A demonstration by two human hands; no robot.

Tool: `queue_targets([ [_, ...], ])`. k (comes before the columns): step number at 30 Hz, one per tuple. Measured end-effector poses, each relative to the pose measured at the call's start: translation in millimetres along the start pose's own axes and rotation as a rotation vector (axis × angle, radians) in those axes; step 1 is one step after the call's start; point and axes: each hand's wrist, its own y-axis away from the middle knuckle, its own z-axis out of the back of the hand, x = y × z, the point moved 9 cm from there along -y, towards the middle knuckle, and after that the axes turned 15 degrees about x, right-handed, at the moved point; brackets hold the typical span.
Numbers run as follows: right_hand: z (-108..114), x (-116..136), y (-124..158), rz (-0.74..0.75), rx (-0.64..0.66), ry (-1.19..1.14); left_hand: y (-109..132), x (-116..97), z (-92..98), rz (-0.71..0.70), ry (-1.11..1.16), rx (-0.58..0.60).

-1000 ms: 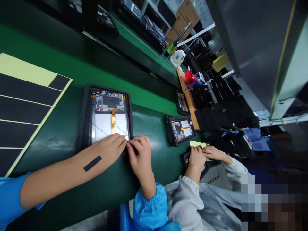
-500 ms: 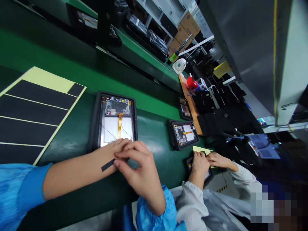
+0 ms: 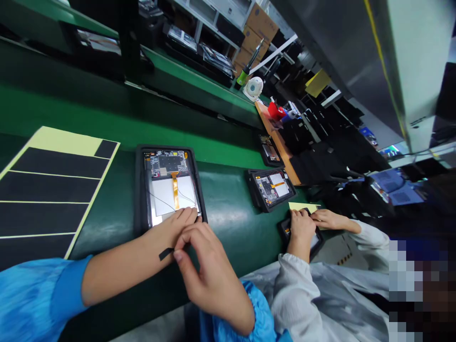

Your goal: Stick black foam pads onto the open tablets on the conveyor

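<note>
From the right hand (image 3: 210,273): a sheet of black strips (image 3: 64,141) at ten o'clock; the opened tablet (image 3: 166,194) at eleven, where the left hand (image 3: 179,223) could snag thin wires (image 3: 162,200) (its grip I cannot tell). Right fingers (image 3: 185,269) pinch a black strip (image 3: 166,253) on the left wrist (image 3: 153,244); uneven tugging might curl it. No legible writing.

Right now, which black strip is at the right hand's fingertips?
The black strip on the left wrist, its end at the fingertips of the right hand; other black strips lie on the yellow sheet.
</note>
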Motion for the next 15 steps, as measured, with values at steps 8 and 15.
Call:
queue_targets([
  [8, 39, -22, 30, -0.046, -0.072, -0.389, 2, 12, 28.0, -0.103, 0.069, 0.132],
  [15, 33, -107, -18, -0.341, 0.177, -0.506, -17, 56, 40.6, -0.007, 0.531, 0.256],
])
